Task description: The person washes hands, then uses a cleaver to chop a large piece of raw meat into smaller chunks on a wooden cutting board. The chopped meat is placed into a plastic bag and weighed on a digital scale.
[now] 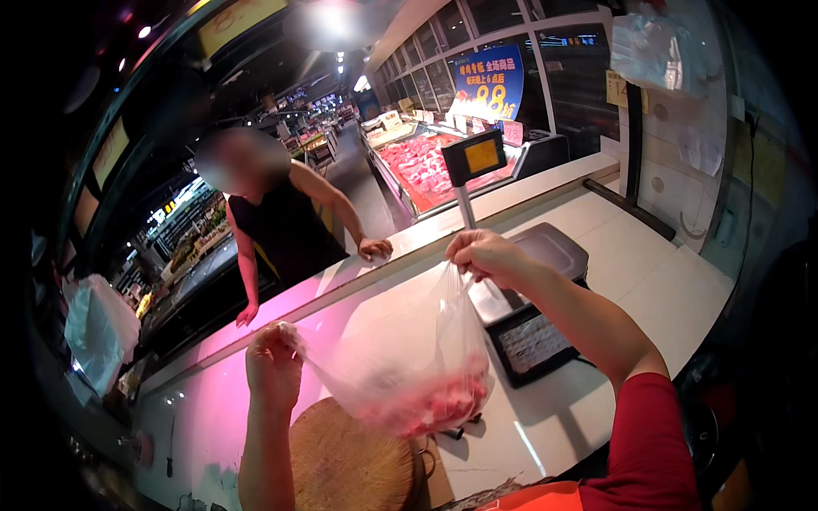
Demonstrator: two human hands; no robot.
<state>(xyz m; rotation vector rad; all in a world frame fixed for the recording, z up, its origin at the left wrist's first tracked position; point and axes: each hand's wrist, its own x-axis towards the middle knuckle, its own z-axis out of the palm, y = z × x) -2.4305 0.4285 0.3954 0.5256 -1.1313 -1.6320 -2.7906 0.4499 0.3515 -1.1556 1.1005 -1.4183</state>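
Observation:
A clear plastic bag (pixel 409 358) hangs stretched between my two hands, with pieces of raw red meat (pixel 441 402) gathered at its bottom. My left hand (pixel 275 364) pinches one upper corner of the bag. Higher up and to the right, my right hand (pixel 489 255) grips the other corner, its plastic bunched into folds. Below the bag lies a round wooden chopping block (pixel 351 463), partly covered by the bag from this view. Behind my right hand is a weighing scale (pixel 549 249) with a keypad (pixel 533 342) and a display on a post (pixel 474 158).
Across the white counter (pixel 658 274), a person (pixel 281 230) rests both hands on the raised ledge (pixel 409 246). A lit meat display case (pixel 434 163) stands beyond. Plastic bags hang at left (pixel 102 332) and upper right (pixel 658 51). A knife (pixel 170 447) lies at the counter's left.

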